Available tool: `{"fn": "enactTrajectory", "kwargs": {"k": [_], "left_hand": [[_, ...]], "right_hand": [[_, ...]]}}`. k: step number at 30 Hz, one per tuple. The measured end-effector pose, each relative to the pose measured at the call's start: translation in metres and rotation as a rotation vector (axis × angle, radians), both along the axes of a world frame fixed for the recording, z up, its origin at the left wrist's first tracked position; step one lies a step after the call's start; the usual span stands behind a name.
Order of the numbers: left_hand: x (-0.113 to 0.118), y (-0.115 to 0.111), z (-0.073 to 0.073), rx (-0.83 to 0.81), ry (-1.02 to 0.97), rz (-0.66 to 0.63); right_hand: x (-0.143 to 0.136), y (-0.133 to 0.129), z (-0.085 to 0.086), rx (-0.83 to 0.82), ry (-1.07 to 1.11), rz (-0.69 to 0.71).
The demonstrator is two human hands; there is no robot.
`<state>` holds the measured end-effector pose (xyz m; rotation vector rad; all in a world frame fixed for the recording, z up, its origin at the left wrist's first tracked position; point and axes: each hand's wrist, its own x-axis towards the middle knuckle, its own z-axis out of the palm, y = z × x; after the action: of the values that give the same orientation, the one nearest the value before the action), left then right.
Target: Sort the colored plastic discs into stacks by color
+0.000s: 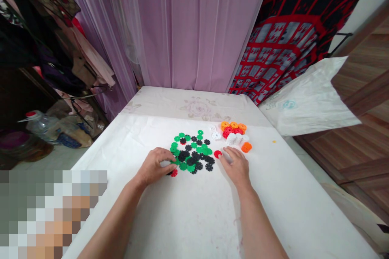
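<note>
A loose pile of green and black notched plastic snowflake discs (194,158) lies on the white-covered table. At the pile's left edge is my left hand (156,165), its thumb and fingertips brought close together around a green disc (173,162). A red disc (174,173) lies just below those fingers, partly over a black one. To the right of the pile, my right hand (237,165) rests with fingers stretched out, its fingertip side touching a single red disc (218,154). Another red disc (182,141) shows beneath a black disc in the pile.
Beyond my right hand are grouped orange discs (234,125), red discs (232,131), white discs (238,138) and a separate orange disc (246,147). A white plastic bag (313,97) stands by the table's right edge. A purple curtain (194,28) hangs behind the table (188,218).
</note>
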<state>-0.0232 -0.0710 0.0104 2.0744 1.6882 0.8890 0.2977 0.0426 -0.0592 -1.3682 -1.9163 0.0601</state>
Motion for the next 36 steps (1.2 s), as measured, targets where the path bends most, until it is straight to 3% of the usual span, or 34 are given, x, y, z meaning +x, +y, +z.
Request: {"fn": "enactTrajectory", "kwargs": {"k": [2,6,13,17,22,28,33,36], "left_hand": [[0.003,-0.009,0.001,0.008,0.111,-0.070],[0.007,-0.022,0.000,0.006,0.303,-0.040],[0.007,-0.016,-0.008,0.029,0.300,0.033],[0.017,-0.004,-0.006,0.086,0.242,0.067],[0.053,0.029,-0.002,0.112,0.214,0.049],[0.084,0.053,-0.012,0.044,0.272,0.012],[0.076,0.047,-0.013,0.042,0.260,0.085],[0.054,0.038,-0.013,0.091,0.190,0.241]], "right_hand": [[0.000,0.001,0.000,0.001,0.004,0.006],[-0.001,0.001,0.002,0.010,0.015,0.009],[-0.001,0.001,0.002,0.016,0.075,0.012],[-0.002,0.001,0.001,0.018,0.123,0.010],[-0.002,0.002,0.000,0.019,0.151,0.004],[0.000,0.005,-0.003,0.027,0.161,0.005],[-0.011,-0.003,0.011,0.133,0.123,0.001],[-0.031,-0.019,0.025,0.144,0.022,0.045]]}}
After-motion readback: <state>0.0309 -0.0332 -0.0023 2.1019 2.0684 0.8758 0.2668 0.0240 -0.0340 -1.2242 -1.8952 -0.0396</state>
